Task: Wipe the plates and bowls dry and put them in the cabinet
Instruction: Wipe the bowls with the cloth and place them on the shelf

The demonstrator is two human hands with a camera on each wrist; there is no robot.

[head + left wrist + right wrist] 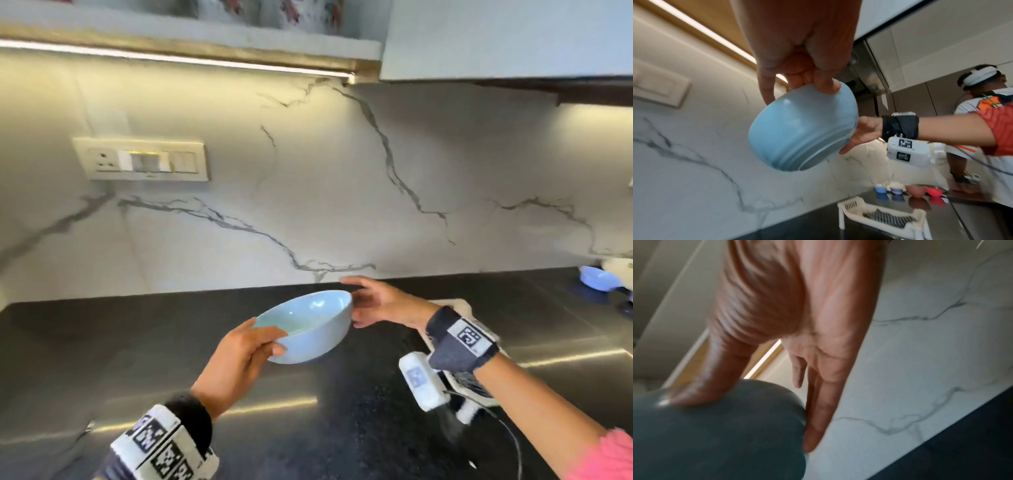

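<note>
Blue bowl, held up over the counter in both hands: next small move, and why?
Probably lift it toward the upper cabinet. The left hand pinches the near rim of the blue bowl; the right hand only touches the far side with straight fingers. No cloth is in either hand, so wiping looks finished, though dryness can't be confirmed.

1. Bowl (310, 329): pale blue, plain
2. Counter (137, 342): black, speckled
3. Wall (308, 188): white marble, grey veins
4. Rack (882, 216): cream
5. Sleeve (606, 455): pink
6. Wrist bands (460, 339): dark grey, black-and-white square markers
</note>
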